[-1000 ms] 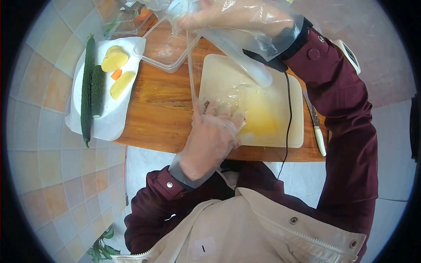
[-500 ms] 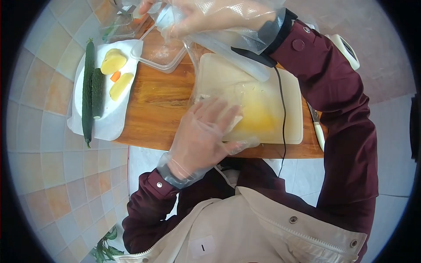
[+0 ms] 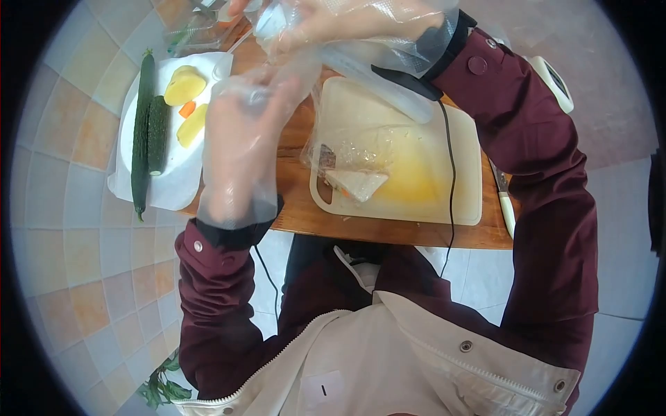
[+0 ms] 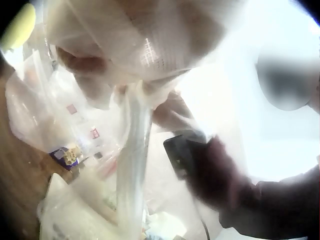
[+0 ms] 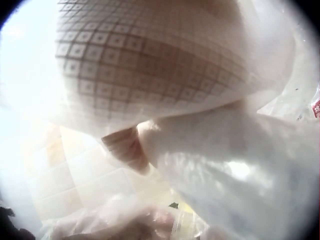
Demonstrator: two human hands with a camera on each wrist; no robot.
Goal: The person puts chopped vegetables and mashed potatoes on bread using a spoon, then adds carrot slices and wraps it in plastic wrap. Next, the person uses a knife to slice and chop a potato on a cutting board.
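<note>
My right hand, in a loose clear plastic glove, grips a roll of cling film that slants over the back of the chopping board. From the roll, clear film runs down over the board to a pale, triangular sandwich-like piece lying at the board's left. My gloved left hand is raised left of the board, fingertips close by the roll beside my right hand. The left wrist view shows the roll upright below the gloved hands; I cannot tell whether the left fingers pinch the film.
At left, a paper-lined plate bears cucumbers, potato pieces and a carrot piece. A clear container stands behind it. Right of the board lies a white-handled knife. A black cable hangs across the board.
My left hand has left the film-covered piece on the board and moved up and left towards the roll. The piece now shows uncovered by the hand. My right hand keeps hold of the roll.
</note>
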